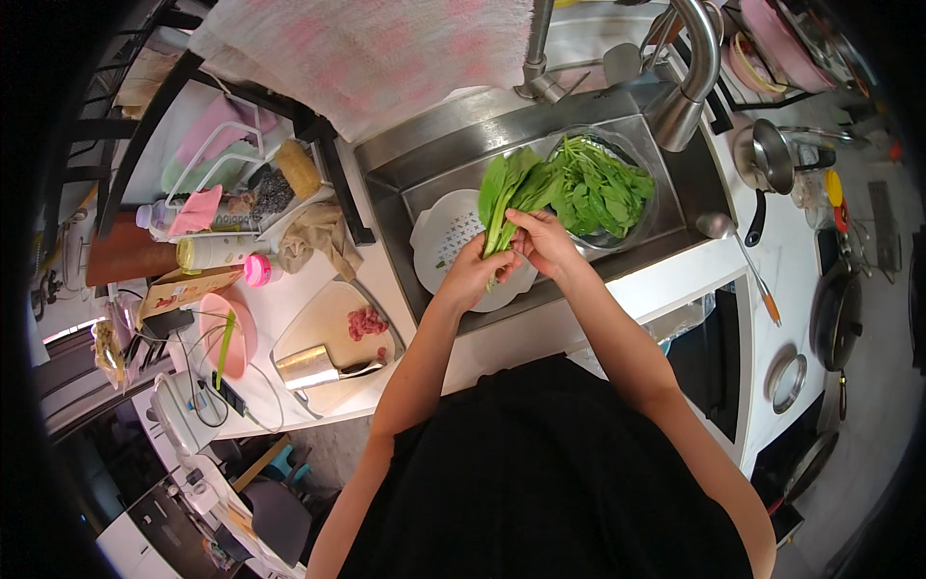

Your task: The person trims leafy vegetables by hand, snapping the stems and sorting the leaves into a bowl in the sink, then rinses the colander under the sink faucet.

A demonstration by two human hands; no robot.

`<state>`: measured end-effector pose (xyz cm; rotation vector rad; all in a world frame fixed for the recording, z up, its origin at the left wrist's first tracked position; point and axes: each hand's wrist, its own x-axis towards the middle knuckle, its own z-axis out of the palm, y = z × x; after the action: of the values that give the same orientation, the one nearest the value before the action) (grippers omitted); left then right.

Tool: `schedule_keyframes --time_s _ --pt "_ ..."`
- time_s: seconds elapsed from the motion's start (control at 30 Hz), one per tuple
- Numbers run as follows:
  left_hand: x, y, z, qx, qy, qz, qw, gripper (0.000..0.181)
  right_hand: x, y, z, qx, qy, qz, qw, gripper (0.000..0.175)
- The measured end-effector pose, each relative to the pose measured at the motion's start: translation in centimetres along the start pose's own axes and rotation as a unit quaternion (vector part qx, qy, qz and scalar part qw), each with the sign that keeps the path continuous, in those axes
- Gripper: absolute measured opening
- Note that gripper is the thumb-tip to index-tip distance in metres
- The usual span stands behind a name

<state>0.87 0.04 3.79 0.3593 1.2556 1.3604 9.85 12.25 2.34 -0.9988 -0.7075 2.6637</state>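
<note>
My left hand (466,273) grips the stems of a bunch of leafy greens (510,181), its leaves pointing away from me over the sink. Against the same stems, my right hand (544,242) has its thumb and fingers closed. Beneath my hands a white plastic colander (441,217) sits in the stainless steel sink (434,187), with a small green scrap in it. To the right stands a clear bowl (655,210) heaped with loose green leaves (600,188). Part of the colander is hidden behind my hands.
Left of the sink, a cutting board (318,318) bears raw chopped meat (366,323) and a cleaver (311,368). A pink bowl (242,329) stands beyond it. The faucet (680,108) arches over the sink's right end. A ladle (745,250) lies on the right counter.
</note>
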Motion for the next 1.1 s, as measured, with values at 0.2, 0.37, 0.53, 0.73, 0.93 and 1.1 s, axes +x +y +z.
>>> schedule_keyframes --time_s 0.2,0.37,0.53,0.73,0.93,1.1 --pt "-1.6 -0.8 -2.0 -0.190 0.050 -0.060 0.979 0.020 -0.5 0.4 -0.2 -0.004 -0.016 -0.001 1.000 0.018" --pt "-1.6 -1.0 -2.9 -0.218 0.124 -0.017 0.968 0.022 -1.9 0.4 0.2 -0.009 -0.012 -0.025 1.000 0.017" --pt "-1.9 -0.9 -2.8 -0.200 0.142 0.016 0.969 0.018 -2.3 0.7 0.1 -0.005 0.014 -0.063 0.998 0.015" --pt "-1.6 -1.0 -2.1 -0.060 0.199 0.102 0.973 0.012 -2.2 1.2 0.5 -0.042 0.044 -0.082 0.995 0.021" --pt "-1.7 -0.5 -1.9 0.063 0.220 0.133 0.964 0.013 -1.2 -2.6 -3.2 -0.236 0.278 -0.274 0.890 0.044" --pt "-1.9 -0.7 -2.5 0.136 0.199 0.148 0.959 0.014 -1.6 -3.8 0.3 -0.667 -0.097 -0.292 0.678 0.020"
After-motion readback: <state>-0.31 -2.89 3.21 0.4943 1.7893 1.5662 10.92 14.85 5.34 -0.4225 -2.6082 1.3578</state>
